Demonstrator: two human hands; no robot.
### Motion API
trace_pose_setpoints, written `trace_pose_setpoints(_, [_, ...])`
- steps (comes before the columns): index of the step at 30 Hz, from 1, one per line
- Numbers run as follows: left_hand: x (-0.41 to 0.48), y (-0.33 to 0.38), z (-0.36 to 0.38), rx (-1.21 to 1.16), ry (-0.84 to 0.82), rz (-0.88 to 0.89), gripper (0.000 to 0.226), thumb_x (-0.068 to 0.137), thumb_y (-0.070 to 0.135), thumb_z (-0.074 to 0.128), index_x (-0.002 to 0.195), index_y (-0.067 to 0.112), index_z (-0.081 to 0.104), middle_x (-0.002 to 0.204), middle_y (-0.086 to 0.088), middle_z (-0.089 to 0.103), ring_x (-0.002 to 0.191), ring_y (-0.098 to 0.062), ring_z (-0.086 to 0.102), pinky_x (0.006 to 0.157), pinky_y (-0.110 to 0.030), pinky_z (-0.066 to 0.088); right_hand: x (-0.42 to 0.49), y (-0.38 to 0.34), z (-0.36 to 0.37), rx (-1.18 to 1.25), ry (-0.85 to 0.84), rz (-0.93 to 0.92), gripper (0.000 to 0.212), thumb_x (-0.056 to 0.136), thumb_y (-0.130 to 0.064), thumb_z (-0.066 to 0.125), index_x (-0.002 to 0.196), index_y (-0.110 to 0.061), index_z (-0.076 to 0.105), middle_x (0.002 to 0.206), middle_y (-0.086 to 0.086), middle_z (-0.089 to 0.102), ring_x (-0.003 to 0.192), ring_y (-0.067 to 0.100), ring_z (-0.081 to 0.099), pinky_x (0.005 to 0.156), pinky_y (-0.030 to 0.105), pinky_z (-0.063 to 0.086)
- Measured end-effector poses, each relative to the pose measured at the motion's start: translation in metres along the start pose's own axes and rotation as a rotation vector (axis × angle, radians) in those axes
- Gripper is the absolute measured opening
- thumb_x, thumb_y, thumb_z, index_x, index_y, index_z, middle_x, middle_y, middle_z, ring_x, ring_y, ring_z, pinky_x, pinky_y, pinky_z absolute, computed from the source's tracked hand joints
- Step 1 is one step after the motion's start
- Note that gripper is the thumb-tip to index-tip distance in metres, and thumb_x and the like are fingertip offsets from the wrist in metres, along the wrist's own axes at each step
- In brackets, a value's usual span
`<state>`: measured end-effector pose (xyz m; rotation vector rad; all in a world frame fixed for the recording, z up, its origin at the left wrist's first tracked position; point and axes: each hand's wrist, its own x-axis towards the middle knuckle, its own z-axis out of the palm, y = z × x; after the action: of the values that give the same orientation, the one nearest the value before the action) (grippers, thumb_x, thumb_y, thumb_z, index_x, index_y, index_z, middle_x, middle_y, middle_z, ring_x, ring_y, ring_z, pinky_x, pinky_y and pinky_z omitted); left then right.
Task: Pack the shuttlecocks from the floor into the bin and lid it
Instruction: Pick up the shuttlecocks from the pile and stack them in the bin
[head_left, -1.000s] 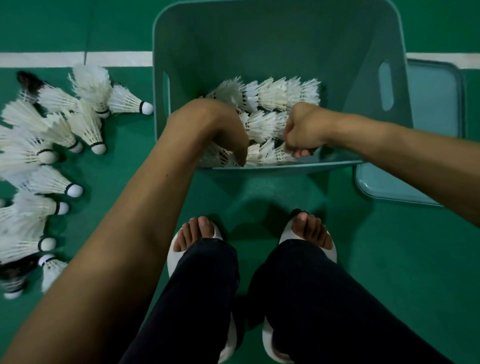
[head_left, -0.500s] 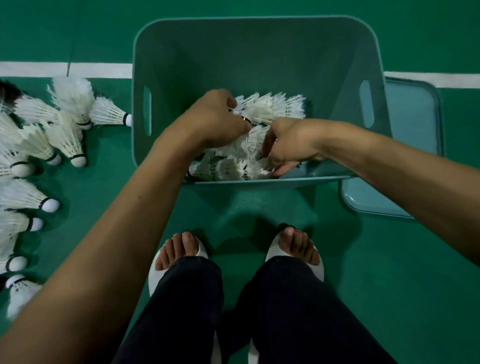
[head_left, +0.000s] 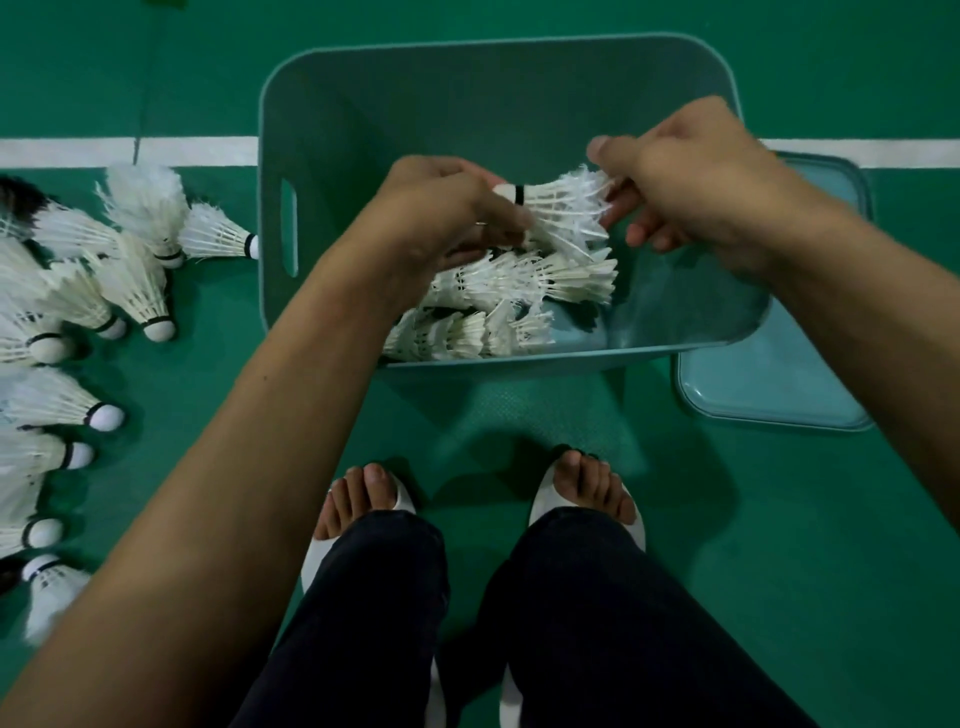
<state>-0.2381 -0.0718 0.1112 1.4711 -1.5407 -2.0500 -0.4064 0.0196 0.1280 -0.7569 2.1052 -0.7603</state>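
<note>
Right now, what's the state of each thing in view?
bin, open, unlidded, partly filled.
lid, off, lying flat right of the bin.
held shuttlecock, sideways above the bin, cork pointing left.
shuttlecocks in bin, lying in rows.
loose shuttlecocks, unpacked, left of the bin.
left hand, grips the cork end.
right hand, pinches the feathers.

Teal rectangular plastic bin (head_left: 467, 83): open, on green floor (head_left: 779, 571). White feather shuttlecocks (head_left: 519, 291): rows along its near wall. Single shuttlecock (head_left: 561, 200): sideways above them. Loose shuttlecocks (head_left: 78, 312): floor, left of bin. Teal plastic lid (head_left: 769, 395): flat, bin's right near corner.
</note>
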Motion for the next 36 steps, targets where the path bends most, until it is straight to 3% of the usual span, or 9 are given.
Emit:
trace_pose_setpoints(4, [-0.002, -0.009, 0.008, 0.122, -0.035, -0.009, 0.028, 0.074, 0.000, 0.083, 0.092, 0.015, 0.068, 0.088, -0.003, 0.078, 0.083, -0.014, 0.074, 0.078, -0.026, 0.053, -0.009, 0.008, 0.000, -0.146, 0.058, -0.053, 0.038, 0.088, -0.036, 0.076, 0.083, 0.002, 0.073, 0.057, 0.005, 0.058, 0.037, 0.009, 0.043, 0.040, 0.018, 0.033])
trace_pose_setpoints(8, [0.001, -0.016, 0.014, 0.579, 0.034, 0.080, 0.025, 0.071, 0.012, 0.090, 0.093, 0.018, 0.079, 0.096, 0.001, 0.075, 0.093, -0.013, 0.070, 0.078, -0.025, 0.055, -0.016, 0.011, -0.002, -0.488, 0.014, -0.071, 0.018, 0.085, -0.024, 0.077, 0.083, -0.006, 0.075, 0.068, 0.007, 0.069, 0.065, 0.018, 0.066, 0.064, 0.027, 0.050])
trace_pose_setpoints(11, [0.002, -0.017, 0.012, 0.822, 0.001, 0.086, 0.024, 0.082, 0.005, 0.080, 0.100, 0.020, 0.078, 0.087, 0.006, 0.067, 0.080, -0.006, 0.064, 0.062, -0.019, 0.044, -0.019, 0.012, 0.013, -0.764, 0.038, -0.080, 0.014, 0.080, -0.014, 0.069, 0.078, -0.007, 0.057, 0.073, 0.013, 0.053, 0.079, 0.036, 0.057, 0.075, 0.035, 0.050])
trace_pose_setpoints(14, [0.004, -0.021, 0.006, 1.016, -0.019, 0.036, 0.028, 0.086, 0.000, 0.069, 0.106, 0.018, 0.078, 0.108, 0.000, 0.071, 0.084, -0.015, 0.060, 0.076, -0.025, 0.043, -0.019, 0.015, 0.028, -0.844, -0.016, -0.070, 0.023, 0.083, -0.003, 0.062, 0.076, -0.009, 0.042, 0.070, 0.008, 0.037, 0.078, 0.035, 0.049, 0.072, 0.036, 0.043])
trace_pose_setpoints(17, [0.006, -0.026, 0.001, 1.119, -0.067, -0.028, 0.035, 0.088, 0.000, 0.064, 0.116, 0.017, 0.076, 0.129, -0.007, 0.068, 0.093, -0.021, 0.056, 0.080, -0.027, 0.042, -0.013, 0.019, 0.036, -0.822, -0.023, -0.048, 0.018, 0.082, 0.004, 0.061, 0.076, -0.006, 0.047, 0.071, 0.010, 0.047, 0.065, 0.029, 0.052, 0.066, 0.031, 0.045])
trace_pose_setpoints(21, [0.005, -0.028, 0.001, 1.140, -0.130, -0.039, 0.041, 0.090, -0.003, 0.057, 0.120, 0.019, 0.074, 0.139, -0.006, 0.062, 0.098, -0.021, 0.054, 0.084, -0.029, 0.043, 0.002, 0.024, 0.046, -0.649, -0.198, 0.118, 0.011, 0.085, 0.001, 0.072, 0.079, -0.004, 0.064, 0.059, 0.008, 0.069, 0.036, 0.014, 0.063, 0.031, 0.013, 0.038])
trace_pose_setpoints(25, [0.005, -0.028, 0.003, 1.170, -0.190, -0.046, 0.038, 0.090, 0.001, 0.059, 0.119, 0.021, 0.075, 0.135, -0.006, 0.064, 0.103, -0.023, 0.058, 0.086, -0.032, 0.047, 0.009, 0.029, 0.048, -0.327, -0.293, 0.295, 0.024, 0.089, -0.003, 0.076, 0.104, 0.009, 0.062, 0.099, 0.023, 0.069, 0.043, 0.022, 0.068, 0.043, 0.027, 0.058])
trace_pose_setpoints(28, [0.004, -0.027, 0.002, 1.212, -0.228, -0.065, 0.037, 0.095, 0.004, 0.051, 0.123, 0.016, 0.072, 0.138, -0.005, 0.062, 0.116, -0.025, 0.060, 0.099, -0.038, 0.050, 0.012, 0.032, 0.042, -0.198, -0.281, 0.353, 0.028, 0.089, -0.003, 0.075, 0.109, 0.012, 0.063, 0.088, 0.023, 0.065, 0.064, 0.030, 0.073, 0.070, 0.040, 0.066])
trace_pose_setpoints(36, [0.003, -0.028, 0.001, 1.286, -0.283, -0.083, 0.038, 0.096, 0.007, 0.043, 0.121, 0.013, 0.070, 0.136, -0.005, 0.062, 0.122, -0.027, 0.058, 0.108, -0.045, 0.047, 0.018, 0.041, 0.055, -0.339, -0.365, 0.365, 0.009, 0.095, -0.001, 0.067, 0.093, 0.008, 0.068, 0.070, 0.018, 0.070, 0.059, 0.031, 0.069, 0.059, 0.038, 0.064])
